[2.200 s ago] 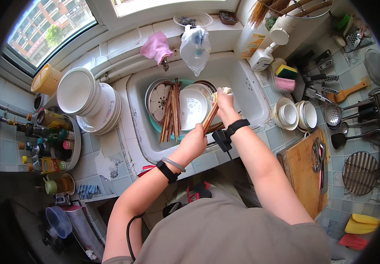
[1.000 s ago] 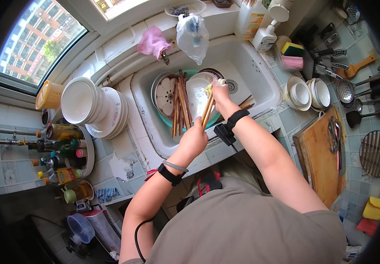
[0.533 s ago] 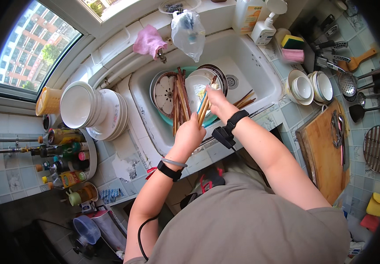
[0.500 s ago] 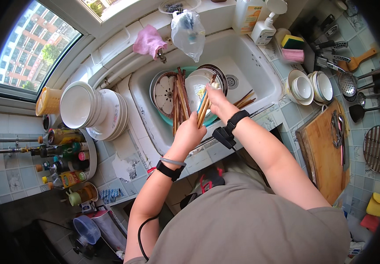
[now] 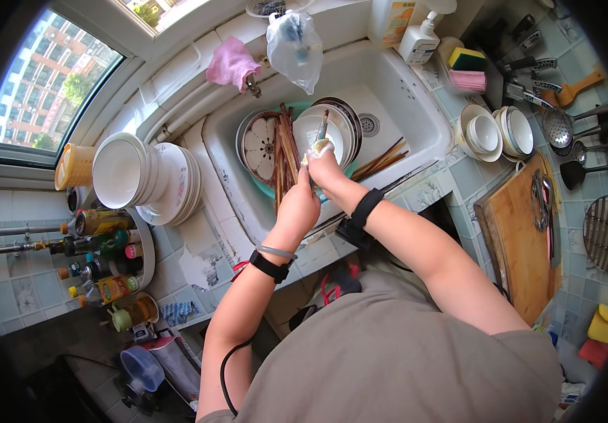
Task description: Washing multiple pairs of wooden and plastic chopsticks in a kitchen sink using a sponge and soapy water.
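Daylight from the window falls across a pale-blue tiled counter and a deep white sink, where all the business is. Two hands meet low over the near side, right above left, touching or almost so. Right hand: fingers curled tight, a crumpled pale-yellow and white cloth bunched at the knuckles, and slim brown-and-bluish chopsticks poking up beyond it; how many, I can't make out. Left hand: closed in a fist just below, seemingly on the lower ends, though the other hand hides them.

Now, the risks! Wet wood in a slack left fist could shoot out as the cloth pulls; I'd call that the likeliest slip. Straight beneath sits a shallow white bowl in a round teal basin, so a dropped stick would clatter onto crockery. Beside it a big sheaf of dark-brown wooden chopsticks leans across a flower-patterned bowl; one nudge from the left wrist might fan it out. Over on the right, loose brown chopsticks lie splayed against the sink's near edge, and a knocking forearm could set them rolling.
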`<action>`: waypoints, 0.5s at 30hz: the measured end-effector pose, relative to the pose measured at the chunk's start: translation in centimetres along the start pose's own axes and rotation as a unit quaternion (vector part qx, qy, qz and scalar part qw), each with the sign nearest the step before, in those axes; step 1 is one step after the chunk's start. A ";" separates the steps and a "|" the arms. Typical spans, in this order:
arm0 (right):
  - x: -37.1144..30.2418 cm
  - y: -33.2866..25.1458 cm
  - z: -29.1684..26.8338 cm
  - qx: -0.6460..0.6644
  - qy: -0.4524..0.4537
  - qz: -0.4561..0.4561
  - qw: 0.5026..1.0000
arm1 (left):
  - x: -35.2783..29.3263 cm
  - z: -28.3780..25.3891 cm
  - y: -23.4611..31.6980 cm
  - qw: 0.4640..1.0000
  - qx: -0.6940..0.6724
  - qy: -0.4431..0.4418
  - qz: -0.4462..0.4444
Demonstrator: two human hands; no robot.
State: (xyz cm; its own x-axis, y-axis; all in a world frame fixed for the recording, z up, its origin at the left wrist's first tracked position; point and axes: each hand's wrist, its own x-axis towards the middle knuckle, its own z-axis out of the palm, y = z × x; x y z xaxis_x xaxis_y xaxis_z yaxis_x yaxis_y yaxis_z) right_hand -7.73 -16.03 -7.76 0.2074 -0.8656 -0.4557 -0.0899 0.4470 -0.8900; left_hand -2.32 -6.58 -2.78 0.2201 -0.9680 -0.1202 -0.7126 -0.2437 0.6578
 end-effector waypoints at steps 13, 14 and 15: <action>-1.1 -1.7 0.8 0.062 0.050 -0.008 0.997 | -2.2 -1.4 0.5 0.991 0.133 -0.002 -0.032; -1.8 -2.0 0.9 0.067 0.025 0.001 0.997 | -2.4 -1.5 0.1 0.991 0.131 -0.001 -0.033; 0.2 -0.9 -0.3 0.056 0.000 -0.008 0.998 | -2.4 -1.6 0.5 0.996 0.092 0.003 -0.005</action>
State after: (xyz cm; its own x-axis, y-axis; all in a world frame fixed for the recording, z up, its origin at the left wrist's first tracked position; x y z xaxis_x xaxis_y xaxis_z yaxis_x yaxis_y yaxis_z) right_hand -7.86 -16.62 -7.07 0.2088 -0.8726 -0.4415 0.0232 0.4557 -0.8898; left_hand -2.17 -4.28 -0.98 0.2316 -0.9652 -0.1215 -0.8203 -0.2609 0.5089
